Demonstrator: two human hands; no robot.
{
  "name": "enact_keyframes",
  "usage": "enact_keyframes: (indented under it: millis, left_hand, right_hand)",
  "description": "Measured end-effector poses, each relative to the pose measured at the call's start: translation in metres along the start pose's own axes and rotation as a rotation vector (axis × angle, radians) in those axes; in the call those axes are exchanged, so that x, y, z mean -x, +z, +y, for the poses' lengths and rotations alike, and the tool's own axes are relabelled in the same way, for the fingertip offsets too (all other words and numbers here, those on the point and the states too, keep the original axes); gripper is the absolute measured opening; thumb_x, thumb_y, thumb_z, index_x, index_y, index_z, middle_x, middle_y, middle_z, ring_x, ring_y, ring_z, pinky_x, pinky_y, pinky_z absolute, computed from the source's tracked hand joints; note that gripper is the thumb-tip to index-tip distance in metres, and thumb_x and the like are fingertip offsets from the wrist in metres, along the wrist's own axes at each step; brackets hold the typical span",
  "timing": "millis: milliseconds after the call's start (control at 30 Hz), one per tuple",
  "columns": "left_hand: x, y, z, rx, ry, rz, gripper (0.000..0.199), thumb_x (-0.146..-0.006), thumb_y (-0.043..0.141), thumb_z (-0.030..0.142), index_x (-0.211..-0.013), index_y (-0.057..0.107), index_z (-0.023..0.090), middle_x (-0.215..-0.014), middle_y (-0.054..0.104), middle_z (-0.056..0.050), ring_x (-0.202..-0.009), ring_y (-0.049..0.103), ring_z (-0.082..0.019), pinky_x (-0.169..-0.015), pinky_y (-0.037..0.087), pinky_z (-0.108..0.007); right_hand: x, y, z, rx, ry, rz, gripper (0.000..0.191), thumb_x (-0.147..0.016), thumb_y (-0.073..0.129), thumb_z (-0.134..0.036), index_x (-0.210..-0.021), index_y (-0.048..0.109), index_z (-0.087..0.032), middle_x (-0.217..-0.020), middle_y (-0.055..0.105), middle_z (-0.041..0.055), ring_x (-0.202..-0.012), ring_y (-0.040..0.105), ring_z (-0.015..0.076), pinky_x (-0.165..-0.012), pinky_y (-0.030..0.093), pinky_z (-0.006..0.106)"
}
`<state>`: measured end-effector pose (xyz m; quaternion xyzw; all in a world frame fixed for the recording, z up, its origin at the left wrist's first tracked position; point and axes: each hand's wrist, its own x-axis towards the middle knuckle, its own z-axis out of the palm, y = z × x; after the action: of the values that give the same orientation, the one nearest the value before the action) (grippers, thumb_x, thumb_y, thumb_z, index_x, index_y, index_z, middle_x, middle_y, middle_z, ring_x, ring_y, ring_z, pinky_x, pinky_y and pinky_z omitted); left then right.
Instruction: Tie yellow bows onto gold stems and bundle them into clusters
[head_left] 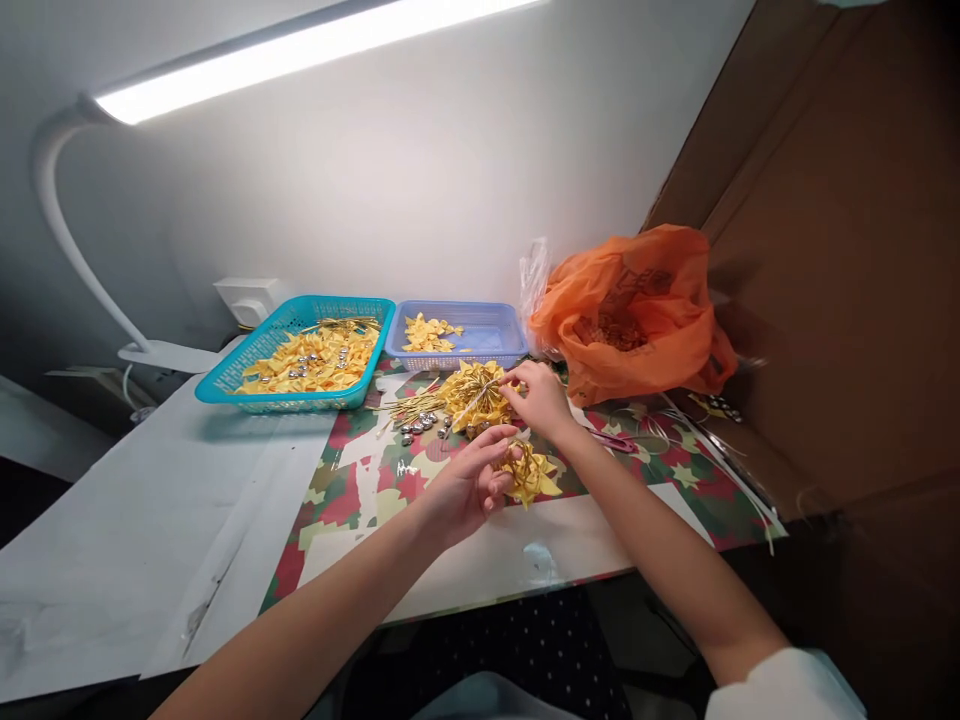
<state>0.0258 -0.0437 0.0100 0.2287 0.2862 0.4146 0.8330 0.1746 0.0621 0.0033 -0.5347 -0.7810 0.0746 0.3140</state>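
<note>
My left hand (476, 482) curls its fingers around a yellow flower ornament (534, 474) with gold wire loops, held low over the table's front. Farther back, my right hand (540, 398) pinches at the edge of a bundle of yellow flowers with gold stems (474, 392). A pale thin strand crosses that bundle toward my right fingertips; what exactly they grip is too small to tell. Left of the bundle lie loose gold stems (409, 408) and several silver beads (420, 424).
Behind stand a teal basket (225, 385) of yellow petals, stems and beads, and a blue basket (499, 345) with some yellow pieces. An orange plastic bag (667, 340) sits at the right beside cardboard (832, 300). Pink-handled scissors (616, 441) lie below it. A lamp (300, 62) hangs overhead.
</note>
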Motion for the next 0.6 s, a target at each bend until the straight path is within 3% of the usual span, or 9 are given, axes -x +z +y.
enact_keyframes:
  millis: [167,333,433,467,600]
  left_hand:
    - [0.037,-0.009,0.017,0.092,-0.012,-0.038,0.037,-0.061,0.086,0.021,-0.09,0.062,0.024,-0.07,0.057,0.008,-0.032,0.031,0.002,-0.025,0.025,-0.008]
    - [0.063,-0.026,0.051,0.087,0.146,0.059,0.019,-0.067,0.08,0.02,-0.08,0.068,0.025,-0.071,0.059,0.004,-0.03,0.025,0.003,-0.02,0.017,-0.007]
    - [0.058,-0.033,0.073,0.056,0.234,0.244,0.007,-0.08,0.067,0.022,-0.086,0.071,0.024,-0.079,0.063,-0.001,-0.035,0.032,0.001,-0.022,0.022,-0.006]
    - [0.054,-0.035,0.079,0.04,0.264,0.294,0.011,-0.085,0.06,0.02,-0.088,0.071,0.023,-0.081,0.064,-0.002,-0.036,0.034,0.0,-0.023,0.025,-0.006]
    - [0.029,-0.042,0.093,-0.071,0.321,0.345,0.021,-0.087,0.051,0.007,-0.092,0.069,0.016,-0.081,0.06,-0.002,-0.04,0.042,-0.001,-0.029,0.038,-0.009]
  right_hand:
    - [-0.012,0.018,-0.008,0.07,-0.002,-0.048,0.007,-0.084,0.066,-0.027,-0.08,0.067,-0.021,-0.096,0.068,0.0049,-0.099,0.055,0.0246,-0.087,0.037,0.039]
    - [-0.015,0.02,-0.006,0.121,-0.044,-0.098,0.004,-0.085,0.065,-0.026,-0.084,0.066,-0.022,-0.098,0.068,0.0047,-0.102,0.054,0.0251,-0.086,0.035,0.04]
    - [-0.018,0.018,-0.008,0.151,-0.065,-0.122,0.004,-0.086,0.063,-0.025,-0.084,0.065,-0.022,-0.098,0.068,0.0057,-0.102,0.054,0.0254,-0.085,0.034,0.041]
    - [-0.019,0.018,-0.009,0.158,-0.068,-0.131,0.004,-0.086,0.062,-0.024,-0.083,0.065,-0.021,-0.099,0.068,0.0061,-0.101,0.054,0.0254,-0.085,0.034,0.041]
    - [-0.021,0.017,-0.012,0.152,-0.052,-0.151,0.007,-0.086,0.06,-0.021,-0.08,0.063,-0.021,-0.097,0.069,0.0063,-0.1,0.054,0.0253,-0.085,0.034,0.041]
